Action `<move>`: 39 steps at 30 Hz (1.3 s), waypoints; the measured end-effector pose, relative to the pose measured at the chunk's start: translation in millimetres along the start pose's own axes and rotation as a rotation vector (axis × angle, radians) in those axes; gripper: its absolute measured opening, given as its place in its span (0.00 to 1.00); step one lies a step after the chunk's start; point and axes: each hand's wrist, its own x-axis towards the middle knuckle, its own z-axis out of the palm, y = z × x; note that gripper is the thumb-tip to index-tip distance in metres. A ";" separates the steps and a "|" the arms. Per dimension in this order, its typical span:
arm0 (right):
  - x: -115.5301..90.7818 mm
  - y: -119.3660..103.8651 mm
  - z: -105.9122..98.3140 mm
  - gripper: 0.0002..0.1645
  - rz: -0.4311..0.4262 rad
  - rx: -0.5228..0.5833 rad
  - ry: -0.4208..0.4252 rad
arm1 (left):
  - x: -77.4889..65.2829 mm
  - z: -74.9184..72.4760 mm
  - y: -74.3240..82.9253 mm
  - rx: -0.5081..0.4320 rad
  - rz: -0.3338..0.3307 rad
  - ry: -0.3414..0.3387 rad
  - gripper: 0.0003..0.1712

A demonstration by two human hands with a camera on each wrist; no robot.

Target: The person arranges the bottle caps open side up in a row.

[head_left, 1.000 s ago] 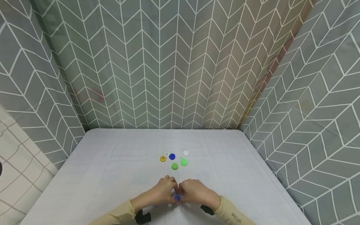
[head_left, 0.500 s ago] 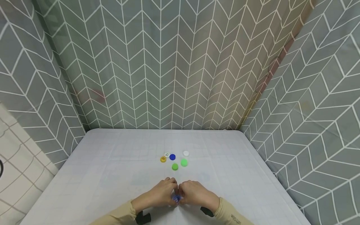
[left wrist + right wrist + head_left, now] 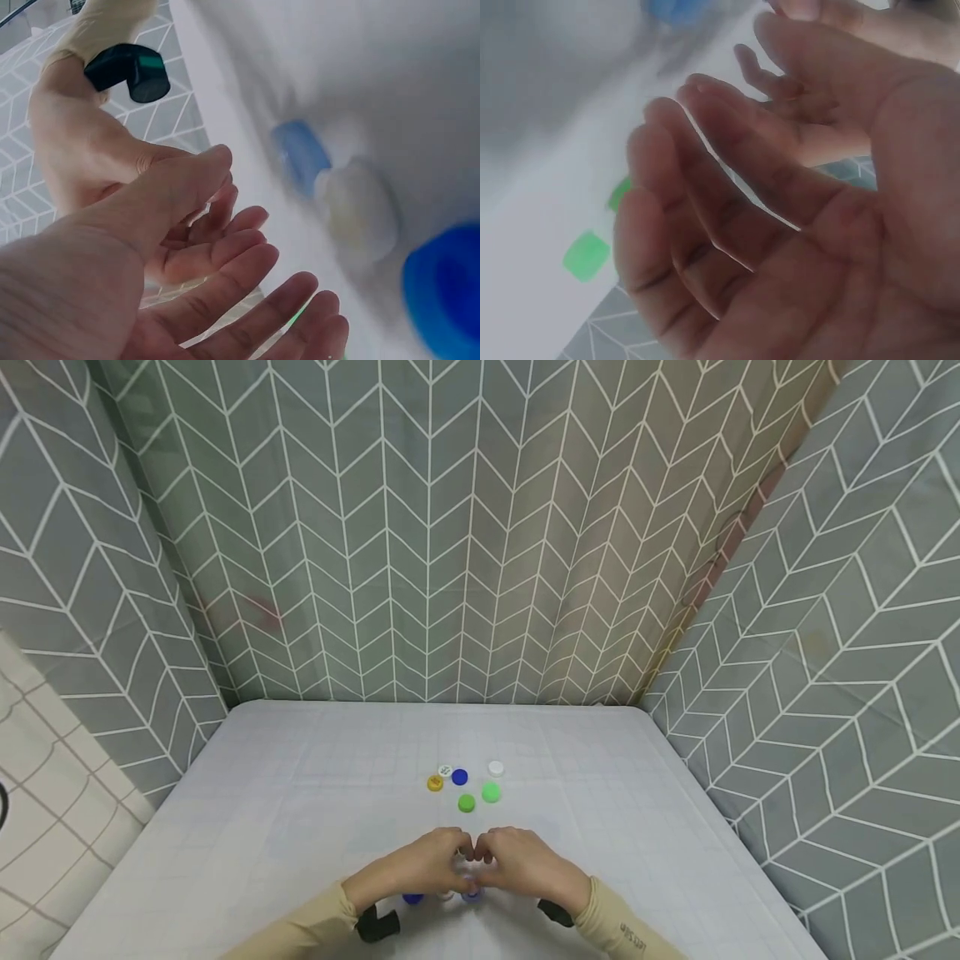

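Three bottle caps lie in a row on the white table near its front: a dark blue cap point(image 3: 412, 898), a white cap point(image 3: 358, 214) and a translucent light blue cap point(image 3: 471, 894). Just over the light blue one, my left hand point(image 3: 429, 862) and right hand point(image 3: 523, 862) face each other, fingertips close together. Both hands have relaxed, bent fingers and hold nothing, as the wrist views show. In the head view the left hand partly covers the dark blue and white caps.
Farther back lies a group of caps: a yellow one point(image 3: 435, 783), a printed white one point(image 3: 446, 772), a dark blue one point(image 3: 460, 777), a plain white one point(image 3: 496, 768) and two green ones, with the brighter green cap point(image 3: 491, 792) at right. Patterned curtains point(image 3: 405, 568) surround the table.
Both hands have let go of the light blue cap they pinched and lifted slightly off it. The dark blue and white caps now show below the left hand.
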 end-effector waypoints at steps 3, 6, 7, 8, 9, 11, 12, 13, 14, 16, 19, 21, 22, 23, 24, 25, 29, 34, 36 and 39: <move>1.7 2.2 -6.3 0.17 0.009 0.006 0.036 | 1.9 -9.1 0.3 -0.013 -0.011 0.017 0.22; 4.3 5.3 -12.4 0.18 0.026 0.017 0.079 | 4.5 -17.7 -0.2 -0.014 0.000 0.046 0.22; 5.2 6.3 -14.4 0.18 0.032 0.022 0.094 | 5.6 -20.6 -0.5 -0.012 0.007 0.059 0.21; 6.3 7.8 -15.7 0.18 0.037 0.023 0.111 | 6.6 -23.5 -0.9 -0.016 0.014 0.074 0.21; 7.7 9.3 -16.9 0.18 0.041 0.025 0.126 | 7.9 -25.8 -1.7 -0.019 0.022 0.088 0.21; 10.5 12.4 -18.1 0.19 0.050 0.039 0.149 | 10.6 -30.2 -3.5 -0.026 0.029 0.117 0.20; 12.2 14.1 -18.2 0.19 0.055 0.051 0.158 | 12.0 -32.0 -4.3 -0.029 0.029 0.130 0.20; 14.0 15.7 -18.0 0.20 0.062 0.062 0.163 | 13.2 -33.6 -5.1 -0.028 0.025 0.141 0.19; 15.8 17.2 -17.8 0.20 0.069 0.075 0.165 | 14.5 -35.0 -6.1 -0.031 0.019 0.149 0.19; 19.0 19.3 -17.6 0.21 0.081 0.099 0.170 | 17.4 -36.5 -8.8 -0.029 0.004 0.162 0.19; 24.0 22.9 -16.2 0.22 0.087 0.112 0.185 | 23.0 -37.4 -14.7 -0.025 -0.012 0.173 0.19; 27.8 25.4 -15.4 0.22 0.093 0.110 0.195 | 27.8 -37.3 -19.9 -0.021 -0.026 0.184 0.19; 30.1 27.0 -14.8 0.23 0.098 0.107 0.198 | 30.6 -37.1 -22.7 -0.015 -0.035 0.188 0.19; 32.7 29.0 -13.9 0.23 0.102 0.105 0.199 | 33.1 -37.2 -25.2 -0.015 -0.047 0.192 0.19; 35.1 30.6 -13.4 0.24 0.107 0.105 0.198 | 35.7 -37.2 -27.6 -0.010 -0.059 0.195 0.20; 37.6 32.0 -13.0 0.24 0.117 0.110 0.194 | 38.3 -37.3 -29.8 -0.008 -0.072 0.197 0.20; 48.0 37.9 -10.2 0.27 0.152 0.150 0.180 | 47.8 -37.4 -37.5 -0.027 -0.115 0.190 0.22; 58.8 44.1 -4.4 0.29 0.212 0.197 0.156 | 56.3 -37.0 -44.3 -0.048 -0.162 0.186 0.25; 61.7 45.9 -1.5 0.30 0.231 0.209 0.146 | 58.8 -36.4 -45.5 -0.042 -0.167 0.185 0.26; 65.3 48.2 2.5 0.31 0.241 0.220 0.139 | 62.4 -35.0 -46.2 -0.017 -0.173 0.184 0.27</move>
